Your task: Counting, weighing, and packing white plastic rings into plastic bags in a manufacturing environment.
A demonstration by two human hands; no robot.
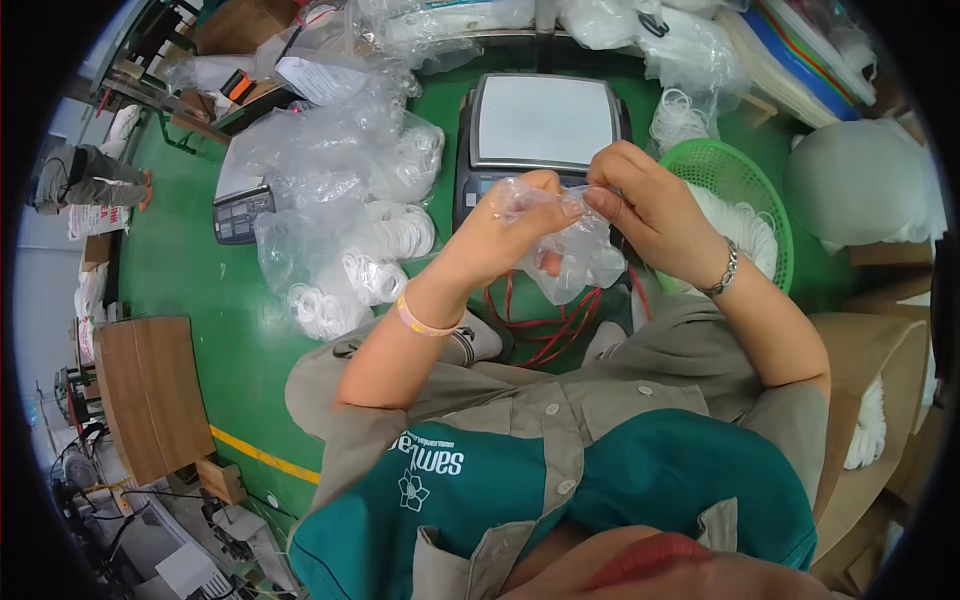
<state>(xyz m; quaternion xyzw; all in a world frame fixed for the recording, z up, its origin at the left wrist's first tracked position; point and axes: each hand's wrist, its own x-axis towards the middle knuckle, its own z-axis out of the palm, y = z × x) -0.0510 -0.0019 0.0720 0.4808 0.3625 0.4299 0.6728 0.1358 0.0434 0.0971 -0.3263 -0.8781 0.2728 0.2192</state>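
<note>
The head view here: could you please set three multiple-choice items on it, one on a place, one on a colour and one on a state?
1. Where does the weighing scale stand?
A. on the green floor beyond the hands
B. inside the basket
C. on the brown carton

2. What colour is the round basket of white rings?
A. blue
B. green
C. red

3. How is the clear plastic bag held?
A. lying flat on the scale
B. pinched at its top between both hands
C. hanging from the left hand alone

Answers: 1 A, as the scale sits on green floor past the hands. 2 B, as its mesh rim is green. 3 B, as the left hand and the right hand both grip the bag's top edge.
</note>
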